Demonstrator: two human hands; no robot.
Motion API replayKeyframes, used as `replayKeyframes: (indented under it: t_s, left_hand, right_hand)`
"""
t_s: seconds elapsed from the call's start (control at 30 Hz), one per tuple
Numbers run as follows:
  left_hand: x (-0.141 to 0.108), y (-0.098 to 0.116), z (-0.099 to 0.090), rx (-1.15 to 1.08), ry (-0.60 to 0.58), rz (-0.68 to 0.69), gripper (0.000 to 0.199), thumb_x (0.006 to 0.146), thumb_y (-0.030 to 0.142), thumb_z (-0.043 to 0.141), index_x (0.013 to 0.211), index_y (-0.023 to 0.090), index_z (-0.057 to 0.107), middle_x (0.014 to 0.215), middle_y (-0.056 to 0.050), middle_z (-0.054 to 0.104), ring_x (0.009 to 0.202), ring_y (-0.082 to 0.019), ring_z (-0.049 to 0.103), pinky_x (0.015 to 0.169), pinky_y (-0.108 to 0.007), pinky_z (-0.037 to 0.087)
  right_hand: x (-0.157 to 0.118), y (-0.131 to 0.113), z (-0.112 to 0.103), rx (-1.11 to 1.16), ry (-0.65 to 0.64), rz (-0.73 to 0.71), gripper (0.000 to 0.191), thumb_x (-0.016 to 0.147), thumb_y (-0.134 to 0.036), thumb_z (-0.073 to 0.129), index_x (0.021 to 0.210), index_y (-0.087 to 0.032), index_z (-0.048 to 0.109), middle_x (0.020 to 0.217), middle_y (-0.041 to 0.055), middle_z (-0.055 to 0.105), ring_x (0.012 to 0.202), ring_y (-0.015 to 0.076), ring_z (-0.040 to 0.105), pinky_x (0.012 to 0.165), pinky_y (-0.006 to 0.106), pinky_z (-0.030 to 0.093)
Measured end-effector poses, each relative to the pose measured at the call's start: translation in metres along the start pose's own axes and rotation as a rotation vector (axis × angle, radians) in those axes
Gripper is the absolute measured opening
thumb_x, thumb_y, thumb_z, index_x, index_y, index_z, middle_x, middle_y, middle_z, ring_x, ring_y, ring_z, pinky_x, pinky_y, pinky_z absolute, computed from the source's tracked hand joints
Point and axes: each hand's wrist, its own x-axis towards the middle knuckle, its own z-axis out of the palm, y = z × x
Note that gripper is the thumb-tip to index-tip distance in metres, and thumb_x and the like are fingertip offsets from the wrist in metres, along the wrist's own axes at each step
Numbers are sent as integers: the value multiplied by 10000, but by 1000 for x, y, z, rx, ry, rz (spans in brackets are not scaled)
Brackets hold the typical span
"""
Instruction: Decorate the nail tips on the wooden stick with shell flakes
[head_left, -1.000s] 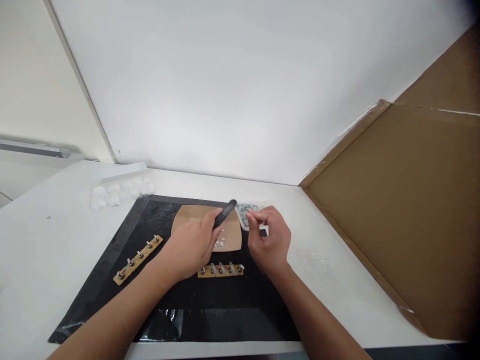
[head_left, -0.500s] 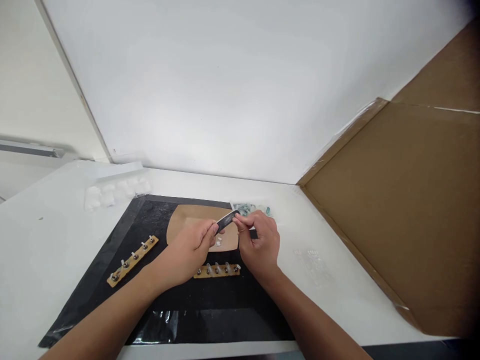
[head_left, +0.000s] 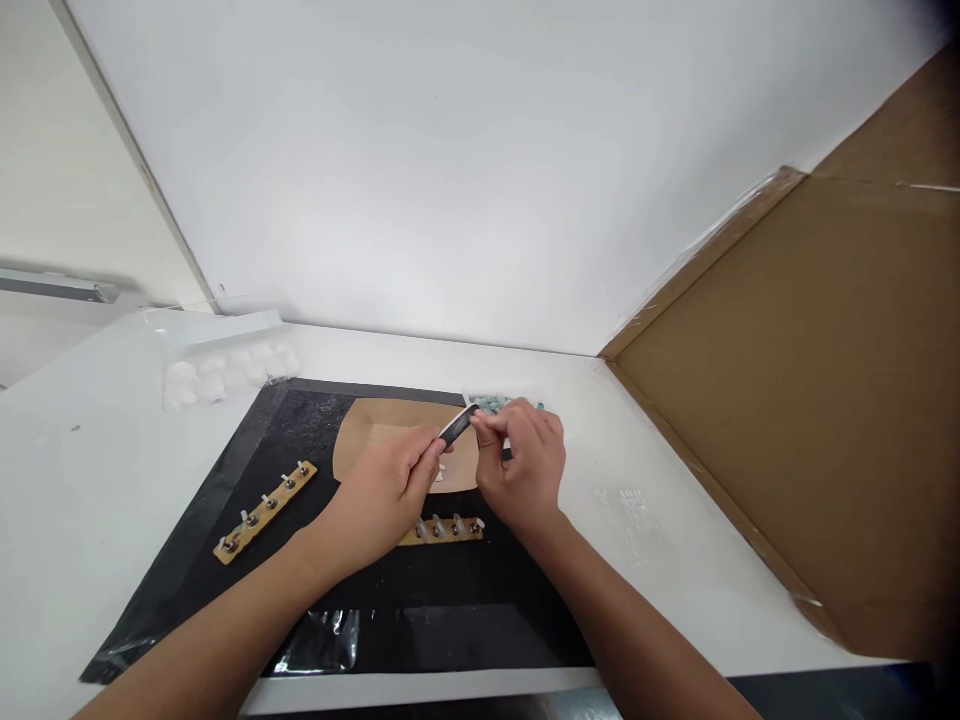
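Note:
My left hand (head_left: 397, 470) is closed around one end of a black nail file (head_left: 459, 425) with a pale edge, which slants up to the right. At the far end of the file, the thumb and forefinger of my right hand (head_left: 523, 455) are pinched together. Whatever small thing they may hold is hidden. Below both hands lies a brown paper tray (head_left: 351, 445) with small white pieces (head_left: 440, 473) in it. A wooden strip (head_left: 442, 533) bearing clear nail tips on small posts sits nearer me, partly covered by my left hand.
Another wooden strip (head_left: 266, 510) with small white pieces on posts rests at the left of the black mat (head_left: 420, 600). Clear packaging with white pads (head_left: 229, 375) is at the back left. Behind my right hand is a bag of teal bits (head_left: 491, 402); a cardboard panel (head_left: 787, 400) stands at the right.
The file is tilted more steeply, and my left hand has shifted slightly up and right along with it. My right hand stays pinched at the file's far end. The view has shifted a little.

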Motion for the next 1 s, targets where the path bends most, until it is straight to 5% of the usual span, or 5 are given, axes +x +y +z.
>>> replayKeyframes:
  t_s: [0.6,1.0]
  left_hand:
    - [3,-6,1,-40,2,-7,337,1113,379,387,833,221,488,725,26,544,660,-152,514,631,-286,375]
    - [1,-3,0,74,15,17,333,1106,347,370,807,227,452,701,23,521,636,-161,494,620,-304,339]
  right_hand:
    - [6,-2,1,-4,-66,-90,252,1056,-178,569,832,-242,471,701,-26,598,625,155,554,755,386,361]
    - [7,-7,-1,-9,-64,-23,265,1053,-181,577,816,-236,473,682,-35,556,618,146,524,754,379,349]
